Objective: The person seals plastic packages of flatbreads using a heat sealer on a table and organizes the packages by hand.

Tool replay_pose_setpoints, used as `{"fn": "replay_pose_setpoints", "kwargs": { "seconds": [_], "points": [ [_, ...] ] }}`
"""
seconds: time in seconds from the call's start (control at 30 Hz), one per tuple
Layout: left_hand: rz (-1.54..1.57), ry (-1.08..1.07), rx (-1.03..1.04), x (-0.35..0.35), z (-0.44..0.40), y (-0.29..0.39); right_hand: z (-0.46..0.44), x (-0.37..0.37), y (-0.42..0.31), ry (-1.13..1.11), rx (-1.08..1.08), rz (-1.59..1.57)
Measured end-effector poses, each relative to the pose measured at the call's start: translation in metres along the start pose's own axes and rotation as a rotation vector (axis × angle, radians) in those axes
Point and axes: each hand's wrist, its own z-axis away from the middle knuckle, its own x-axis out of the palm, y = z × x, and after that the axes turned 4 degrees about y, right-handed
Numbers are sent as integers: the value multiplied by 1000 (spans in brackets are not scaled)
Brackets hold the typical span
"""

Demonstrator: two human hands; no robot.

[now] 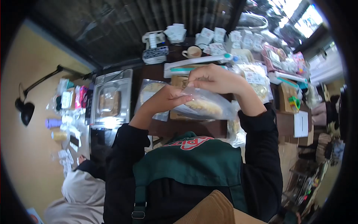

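A clear plastic bag [205,107] with a pale yellow food item inside hangs tilted between my two hands. My left hand [167,98] pinches one end of it between thumb and fingers. Just above, my right hand [214,79] has its fingertips closed on the bag's upper edge. Behind the bag lies a brown cardboard piece [179,81], partly covered by my hands. Beyond my right hand, a long white bar-shaped device with a teal strip [199,61] lies across the table. Another bag with round flat food [149,87] rests beside my left hand.
More packed bags [256,80] lie to the right, near a pink basket [274,56]. A mug [192,52] and white paper stacks [175,33] stand at the back. A metal tray [112,99] and a black lamp [26,110] are left. Another person [82,190] sits lower left.
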Motion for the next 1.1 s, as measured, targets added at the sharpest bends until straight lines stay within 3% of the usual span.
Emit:
{"fn": "replay_pose_setpoints", "kwargs": {
  "seconds": [0.03, 0.1, 0.17, 0.2, 0.27, 0.33, 0.4, 0.43, 0.5, 0.6, 0.7, 0.8, 1.0, 1.1],
  "points": [
    [35, 32, 87, 9, -12, -3, 10, -9, 16, -16, 61, -88],
    [215, 70, -25, 26, -25, -22, 39, -27, 59, -89, 154, -290],
    [322, 170, -88, 34, -32, -46, 102, -14, 136, 26, 323, -618],
    [554, 248, -159, 39, -34, -59, 122, -5, 169, 77, 399, -778],
    [1015, 416, -308, 49, -39, -89, 155, 38, 179, 329, 256, -1125],
    [1123, 513, -436, 58, -51, -126, 158, 90, 200, 504, 175, -1393],
    [1166, 595, -570, 72, -56, -155, 133, 108, 191, 706, 293, -1369],
    [1155, 629, -626, 78, -62, -164, 135, 138, 226, 947, 433, -1286],
    [1135, 716, -754, 87, -70, -202, 117, 144, 236, 1080, 615, -1136],
    [910, 793, -769, 86, -82, -222, 101, 144, 252, 1130, 773, -1002],
    [-118, 591, -837, 68, -93, -222, 91, 148, 290, 1133, 765, -760],
    [-790, 631, -561, 66, -96, -237, 86, 156, 335, 1132, 780, -561],
    [-988, 866, -404, 75, -111, -274, 58, 130, 349, 1125, 947, -415],
    [-828, 810, -552, 75, -117, -287, 49, 121, 359, 1142, 890, -176]
  ]
}}
